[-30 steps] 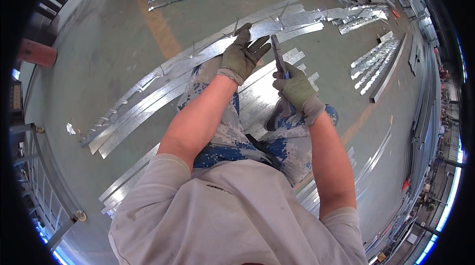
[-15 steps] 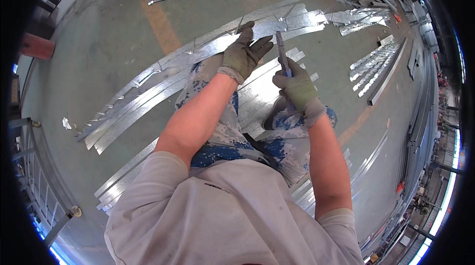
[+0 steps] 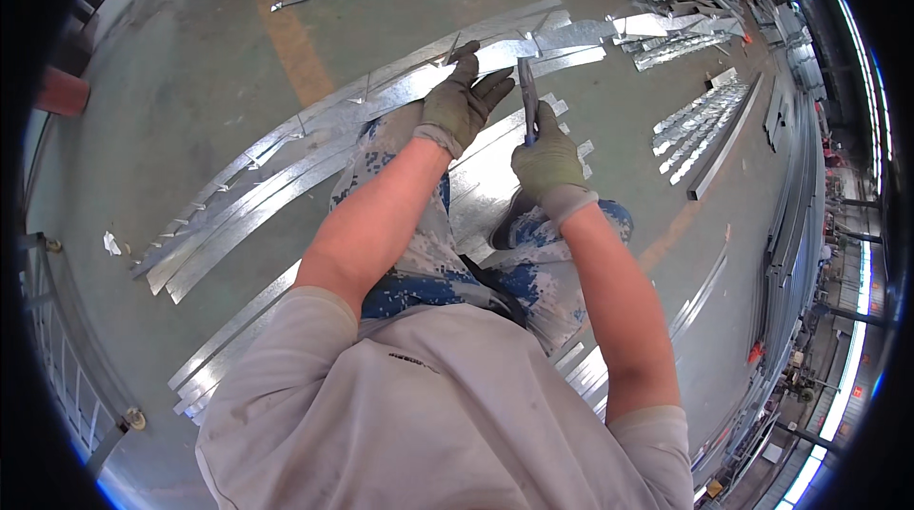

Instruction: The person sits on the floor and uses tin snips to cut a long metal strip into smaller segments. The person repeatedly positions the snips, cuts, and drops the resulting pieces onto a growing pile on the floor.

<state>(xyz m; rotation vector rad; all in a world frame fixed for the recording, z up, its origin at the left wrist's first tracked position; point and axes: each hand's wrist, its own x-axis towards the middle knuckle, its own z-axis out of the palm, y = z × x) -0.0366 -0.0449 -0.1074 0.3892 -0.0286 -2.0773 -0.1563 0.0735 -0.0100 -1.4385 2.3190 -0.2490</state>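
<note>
The right hand (image 3: 547, 162) grips snips (image 3: 526, 100), pointing up-frame. The left hand (image 3: 462, 105), fingers spread, presses a metal strip (image 3: 381, 96) running lower left to upper right.

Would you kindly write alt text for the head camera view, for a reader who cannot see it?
A person's gloved left hand presses on a long shiny metal strip on the concrete floor, while the gloved right hand grips a slim dark hand tool held upright over it. More metal strips lie all around.
</note>
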